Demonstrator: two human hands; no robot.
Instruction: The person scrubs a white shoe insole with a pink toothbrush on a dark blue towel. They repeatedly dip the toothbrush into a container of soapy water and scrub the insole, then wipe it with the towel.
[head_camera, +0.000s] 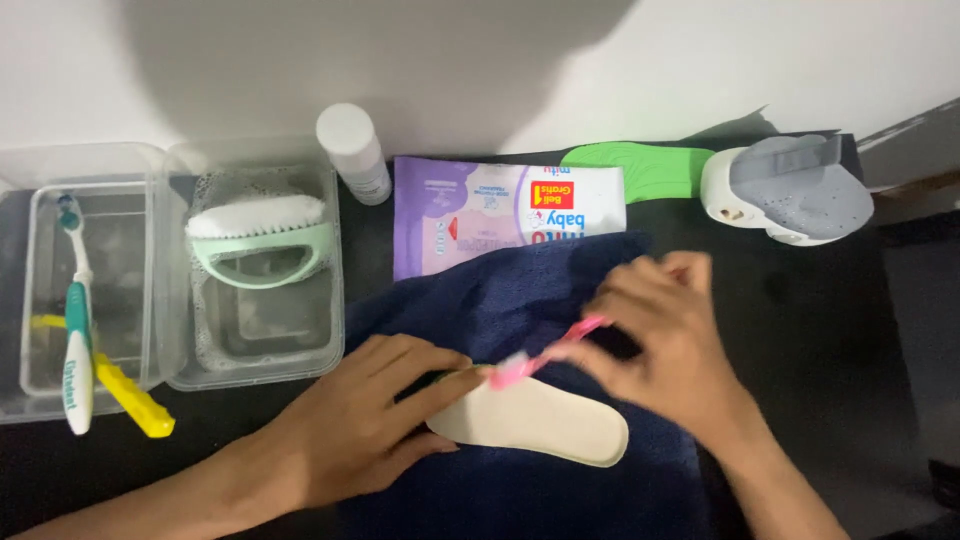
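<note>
Pink toothbrush (545, 352) gripped in my R hand (665, 345), bristles on cream insole (545, 425). My L hand (360, 425) lies flat, pressing insole's end onto navy towel (500, 300).

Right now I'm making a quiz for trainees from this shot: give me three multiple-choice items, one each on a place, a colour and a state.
1. Where does the insole lie?
A on the blue towel
B in a tub
C on the wipes pack

2. What colour is the brush in the right hand?
A yellow
B pink
C green

3. What is the left hand doing?
A lifting the shoe
B hanging free
C pressing on the insole

Key: 1 A, the towel shows all round it; 2 B, pink handle and head; 3 C, fingers lie on its heel end.
</note>
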